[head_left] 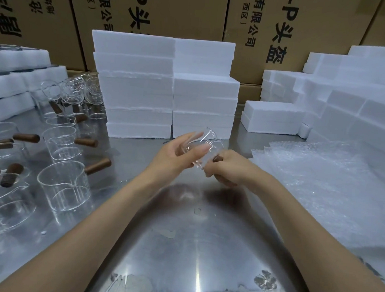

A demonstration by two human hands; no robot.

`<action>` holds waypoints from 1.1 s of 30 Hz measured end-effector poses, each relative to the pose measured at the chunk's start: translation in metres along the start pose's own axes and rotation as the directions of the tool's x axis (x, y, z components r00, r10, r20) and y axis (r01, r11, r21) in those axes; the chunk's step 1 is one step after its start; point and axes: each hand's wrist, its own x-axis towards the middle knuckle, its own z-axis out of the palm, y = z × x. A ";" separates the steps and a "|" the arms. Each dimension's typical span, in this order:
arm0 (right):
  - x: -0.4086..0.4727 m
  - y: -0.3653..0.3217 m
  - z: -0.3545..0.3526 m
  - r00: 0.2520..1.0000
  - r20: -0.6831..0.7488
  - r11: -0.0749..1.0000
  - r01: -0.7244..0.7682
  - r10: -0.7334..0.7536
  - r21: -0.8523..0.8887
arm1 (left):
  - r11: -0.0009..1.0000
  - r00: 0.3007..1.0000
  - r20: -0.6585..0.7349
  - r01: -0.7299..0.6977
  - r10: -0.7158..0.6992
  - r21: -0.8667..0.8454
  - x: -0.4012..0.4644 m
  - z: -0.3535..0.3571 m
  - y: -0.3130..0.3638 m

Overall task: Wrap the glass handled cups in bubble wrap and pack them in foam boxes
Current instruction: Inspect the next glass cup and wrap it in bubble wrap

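While tilted, glass cup [206,144] sits between both hands [177,155].

Clear glass cups [64,185] — brown handles [97,166] — white foam boxes [142,95]

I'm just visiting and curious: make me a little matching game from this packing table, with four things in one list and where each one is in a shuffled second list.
Things:
1. held glass cup
2. bubble wrap
3. waiting cups with wooden handles
4. two tall stacks of foam boxes

Places:
A. lying on the person's right side of the table
B. at the back middle, before the cardboard cartons
C. in the air between both hands
D. standing on the person's left side of the table

Pairs: 1-C, 2-A, 3-D, 4-B
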 end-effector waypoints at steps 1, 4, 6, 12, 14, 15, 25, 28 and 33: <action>-0.002 0.000 -0.002 0.995 0.094 0.997 -0.030 0.024 0.067 | 1.000 1.000 0.018 -0.002 0.003 -0.032 0.000 -0.002 0.000; -0.003 0.000 -0.007 0.961 0.274 0.969 -0.095 0.029 0.230 | 0.994 0.998 0.058 0.018 -0.012 -0.107 -0.001 -0.008 -0.001; -0.003 0.002 -0.010 0.952 0.304 0.933 -0.126 0.018 0.338 | 0.989 0.997 0.072 0.038 -0.028 -0.143 -0.001 -0.009 -0.001; -0.001 0.004 -0.014 0.980 0.199 0.819 -0.126 0.014 0.560 | 0.956 0.985 -0.133 0.070 -0.111 -0.284 0.006 -0.015 -0.006; 0.003 0.006 -0.013 0.998 0.058 0.815 -0.061 0.034 0.577 | 0.952 0.975 -0.182 0.071 -0.130 -0.299 0.007 -0.016 -0.007; 0.004 0.006 -0.011 1.000 -0.007 0.816 -0.017 0.026 0.578 | 0.951 0.974 -0.187 0.070 -0.131 -0.301 0.007 -0.015 -0.006; 0.008 0.008 -0.005 0.949 -0.314 0.767 0.228 -0.036 0.600 | 0.997 0.990 -0.120 -0.069 0.072 0.031 0.000 -0.006 -0.007; 0.009 0.009 -0.007 0.931 -0.363 0.769 0.258 -0.037 0.585 | 0.980 0.978 -0.158 -0.108 0.134 0.165 0.002 -0.008 -0.010; 0.011 0.012 -0.008 0.916 -0.399 0.784 0.272 -0.033 0.558 | 0.953 0.960 -0.185 -0.160 0.211 0.256 0.004 -0.012 -0.017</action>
